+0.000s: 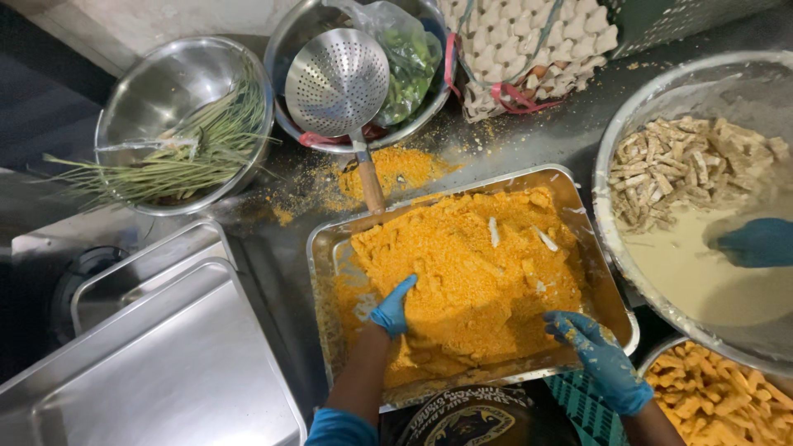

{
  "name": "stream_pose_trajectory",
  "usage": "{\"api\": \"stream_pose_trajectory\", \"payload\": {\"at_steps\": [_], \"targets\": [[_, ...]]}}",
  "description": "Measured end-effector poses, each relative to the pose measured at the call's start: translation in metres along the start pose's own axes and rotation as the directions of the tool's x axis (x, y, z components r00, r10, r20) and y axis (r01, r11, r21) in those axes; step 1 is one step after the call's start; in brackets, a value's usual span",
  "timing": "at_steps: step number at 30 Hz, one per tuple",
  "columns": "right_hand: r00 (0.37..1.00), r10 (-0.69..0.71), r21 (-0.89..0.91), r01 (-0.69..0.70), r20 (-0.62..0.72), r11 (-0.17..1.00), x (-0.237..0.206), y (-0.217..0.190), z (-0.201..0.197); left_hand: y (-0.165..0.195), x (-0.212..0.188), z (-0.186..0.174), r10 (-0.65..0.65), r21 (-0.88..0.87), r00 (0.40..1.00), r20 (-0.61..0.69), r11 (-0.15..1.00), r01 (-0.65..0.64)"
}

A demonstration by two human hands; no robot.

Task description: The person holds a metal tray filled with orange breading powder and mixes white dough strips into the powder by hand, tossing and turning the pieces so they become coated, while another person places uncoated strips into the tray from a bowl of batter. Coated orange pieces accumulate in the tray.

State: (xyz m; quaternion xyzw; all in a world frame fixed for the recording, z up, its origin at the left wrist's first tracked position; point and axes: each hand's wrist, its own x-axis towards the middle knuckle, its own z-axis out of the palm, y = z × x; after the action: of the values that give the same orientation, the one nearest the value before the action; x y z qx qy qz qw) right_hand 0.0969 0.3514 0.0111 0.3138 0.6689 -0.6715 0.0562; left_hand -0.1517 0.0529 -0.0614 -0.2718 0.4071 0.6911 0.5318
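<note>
The steel worktop (273, 248) carries all items. At lower left lie two overturned flat steel trays (165, 355), stacked. At right stands a large steel basin (615, 140) holding pale batter and a heap of pale strips (686, 165); a co-worker's blue-gloved hand (756, 241) dips into the batter, blurred by motion.

At centre sits the rectangular breading tray (326, 248), filled with orange crumbs (471, 272); two or three pale strips (494, 231) lie partly buried near its far side. Both of the person's hands wear blue gloves and rest in this tray. The left hand (394, 307) presses into the crumbs with fingers closed together; whether it grips anything beneath cannot be told. The right hand (599, 351) rests at the near right corner, fingers spread and crumb-coated, gripping nothing visible.

Behind: a bowl of green stalks (178, 149), a bowl with a perforated skimmer (337, 81), egg cartons (529, 49). Lower right: coated orange strips (719, 396).
</note>
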Motion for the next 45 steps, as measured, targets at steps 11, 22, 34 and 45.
{"api": "stream_pose_trajectory", "payload": {"at_steps": [11,22,34,45], "targets": [[0.994,0.029,0.172,-0.010,-0.105,0.985,-0.025,0.012,-0.014,-0.022,0.003,0.032,0.032,-0.283,0.883,0.468,0.952,0.116],[0.990,0.019,0.194,0.008,-0.136,0.981,-0.036,0.015,-0.015,0.024,0.025,0.109,0.106,-0.288,0.981,0.160,0.956,-0.056],[0.998,-0.008,0.092,0.014,-0.062,0.996,-0.032,0.005,-0.017,-0.007,-0.034,-0.062,0.782,0.867,0.608,-0.139,0.393,-0.307],[0.997,-0.067,0.027,0.066,0.038,0.997,-0.025,0.007,-0.017,-0.058,-0.026,-0.047,0.040,-0.009,0.995,-0.092,0.999,-0.041]]}}
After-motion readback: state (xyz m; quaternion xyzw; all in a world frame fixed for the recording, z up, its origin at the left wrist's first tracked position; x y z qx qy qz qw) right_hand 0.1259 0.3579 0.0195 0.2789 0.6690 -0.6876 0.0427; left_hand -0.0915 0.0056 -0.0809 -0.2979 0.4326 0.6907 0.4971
